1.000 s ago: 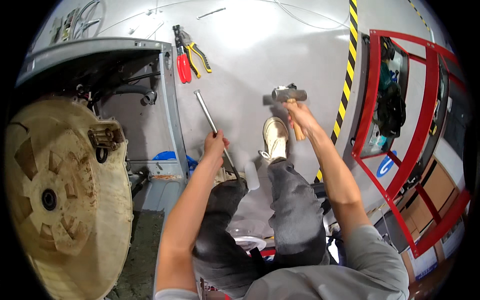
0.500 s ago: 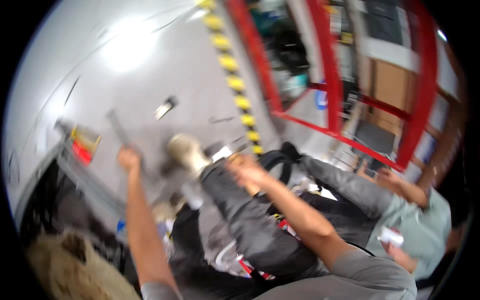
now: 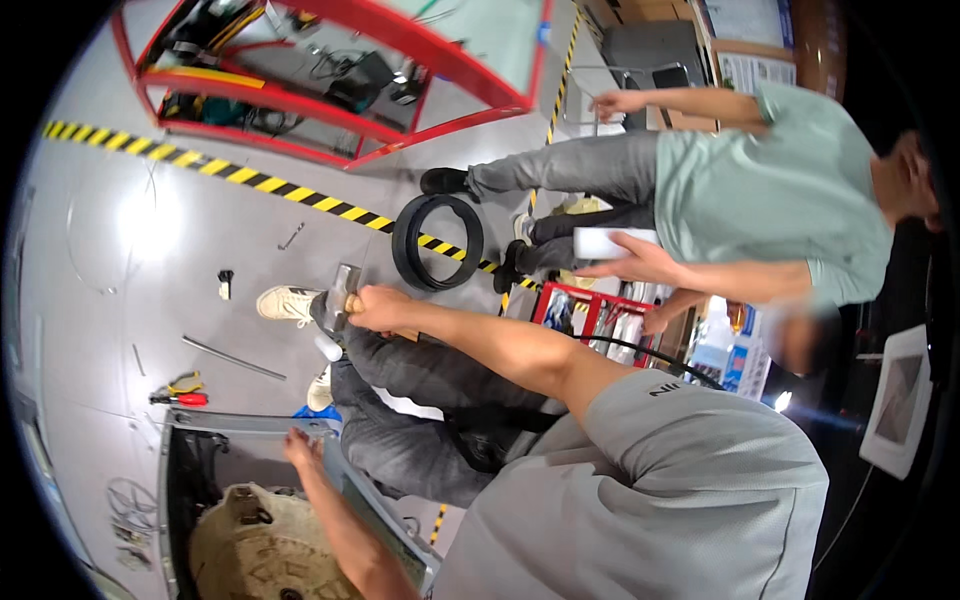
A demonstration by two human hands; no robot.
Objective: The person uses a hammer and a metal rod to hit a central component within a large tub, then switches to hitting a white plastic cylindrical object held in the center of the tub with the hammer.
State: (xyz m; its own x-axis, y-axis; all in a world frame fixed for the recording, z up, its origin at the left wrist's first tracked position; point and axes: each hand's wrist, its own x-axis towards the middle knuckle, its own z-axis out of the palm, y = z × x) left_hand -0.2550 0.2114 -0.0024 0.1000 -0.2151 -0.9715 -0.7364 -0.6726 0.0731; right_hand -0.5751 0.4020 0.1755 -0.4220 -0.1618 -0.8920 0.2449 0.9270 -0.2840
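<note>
My right hand (image 3: 372,308) grips the hammer (image 3: 347,290) by its wooden handle, beside my grey-trousered leg. My left hand (image 3: 304,449) is low at the edge of the grey metal cabinet (image 3: 215,421), fingers loosely curled and apart, with no tool visible in them. Inside that cabinet is the stained cream round tub (image 3: 245,540). A steel rod (image 3: 232,357) lies on the floor near red-handled and yellow-handled pliers (image 3: 183,396).
A red tool rack (image 3: 360,120) stands beyond striped floor tape. A black rubber ring (image 3: 437,245) lies on the tape. A co-worker (image 3: 760,200) in a green shirt is close on my right, holding a white object (image 3: 612,243); another person is partly hidden behind. Cardboard boxes (image 3: 640,12) are stacked beyond.
My view has swung right, bringing the co-workers into sight. The rod has left my left hand and lies on the floor. My right hand still holds the hammer.
</note>
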